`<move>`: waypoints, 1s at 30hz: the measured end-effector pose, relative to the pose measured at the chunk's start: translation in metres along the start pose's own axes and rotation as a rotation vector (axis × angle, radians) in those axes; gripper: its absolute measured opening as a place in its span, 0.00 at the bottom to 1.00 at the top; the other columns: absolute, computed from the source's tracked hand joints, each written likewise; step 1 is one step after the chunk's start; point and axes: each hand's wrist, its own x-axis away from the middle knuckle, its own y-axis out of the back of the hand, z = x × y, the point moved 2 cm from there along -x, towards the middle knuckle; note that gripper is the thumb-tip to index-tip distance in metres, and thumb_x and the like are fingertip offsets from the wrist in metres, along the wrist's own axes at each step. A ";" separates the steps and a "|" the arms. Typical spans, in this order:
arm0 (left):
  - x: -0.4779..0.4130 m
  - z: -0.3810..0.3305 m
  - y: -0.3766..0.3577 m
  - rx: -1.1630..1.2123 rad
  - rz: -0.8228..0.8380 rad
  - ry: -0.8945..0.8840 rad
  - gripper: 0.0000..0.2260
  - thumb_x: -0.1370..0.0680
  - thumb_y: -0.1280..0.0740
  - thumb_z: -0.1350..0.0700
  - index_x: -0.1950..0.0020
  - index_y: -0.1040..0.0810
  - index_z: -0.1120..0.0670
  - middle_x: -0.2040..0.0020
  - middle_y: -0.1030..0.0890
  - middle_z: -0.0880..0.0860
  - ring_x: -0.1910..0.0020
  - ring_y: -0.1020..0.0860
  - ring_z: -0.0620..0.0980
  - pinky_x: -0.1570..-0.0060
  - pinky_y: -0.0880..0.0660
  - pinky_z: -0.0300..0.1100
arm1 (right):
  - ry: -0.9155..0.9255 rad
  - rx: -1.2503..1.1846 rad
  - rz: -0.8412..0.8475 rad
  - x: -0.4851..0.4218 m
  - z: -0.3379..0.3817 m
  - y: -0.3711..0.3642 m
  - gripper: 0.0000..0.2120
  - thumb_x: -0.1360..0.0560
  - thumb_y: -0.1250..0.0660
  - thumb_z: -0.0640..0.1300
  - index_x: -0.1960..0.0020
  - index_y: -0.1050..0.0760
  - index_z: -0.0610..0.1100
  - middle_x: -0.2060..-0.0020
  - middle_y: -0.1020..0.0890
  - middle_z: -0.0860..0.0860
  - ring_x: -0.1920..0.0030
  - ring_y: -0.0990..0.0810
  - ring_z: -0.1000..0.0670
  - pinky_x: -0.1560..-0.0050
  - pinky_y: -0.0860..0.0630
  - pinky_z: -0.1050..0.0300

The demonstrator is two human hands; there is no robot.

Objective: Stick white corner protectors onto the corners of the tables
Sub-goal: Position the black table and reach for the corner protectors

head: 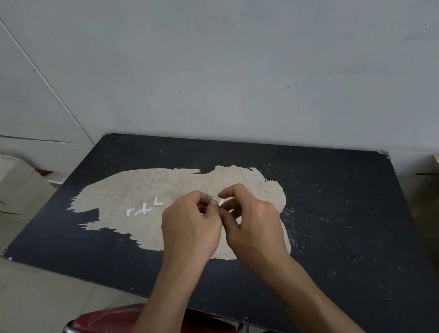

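The left hand [190, 226] and right hand [253, 220] pinch one corner protector [220, 202]; spare protectors [144, 209] lie at nine o'clock. A slipping pinch may fold its sticky side.

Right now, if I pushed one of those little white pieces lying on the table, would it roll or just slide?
Probably slide: the loose white pieces look flat and angled, with nothing round to roll. Likely very light: the left hand and right hand pinch a similar-looking held piece with fingertips alone.
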 end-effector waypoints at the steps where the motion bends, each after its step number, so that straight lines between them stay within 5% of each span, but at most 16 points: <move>1: 0.000 0.000 0.000 0.012 0.003 0.000 0.05 0.20 0.33 0.55 0.53 0.18 0.51 0.58 0.16 0.48 0.60 0.17 0.47 0.53 0.18 0.45 | 0.017 0.007 -0.008 -0.001 0.000 0.001 0.10 0.21 0.33 0.42 0.41 0.23 0.50 0.57 0.14 0.56 0.58 0.17 0.54 0.57 0.23 0.56; 23: -0.004 0.000 -0.002 0.074 -0.048 0.004 0.04 0.21 0.33 0.56 0.54 0.18 0.51 0.60 0.17 0.47 0.61 0.17 0.47 0.55 0.18 0.48 | 0.198 0.063 -0.149 -0.007 -0.004 -0.009 0.11 0.23 0.32 0.40 0.44 0.17 0.50 0.59 0.15 0.56 0.61 0.17 0.55 0.63 0.20 0.55; 30: -0.004 -0.001 -0.003 0.050 -0.041 0.004 0.04 0.20 0.33 0.57 0.53 0.20 0.50 0.58 0.18 0.45 0.60 0.19 0.45 0.58 0.22 0.39 | 0.178 0.032 -0.121 -0.007 -0.005 -0.009 0.09 0.23 0.33 0.41 0.46 0.18 0.52 0.59 0.16 0.57 0.61 0.18 0.56 0.63 0.21 0.54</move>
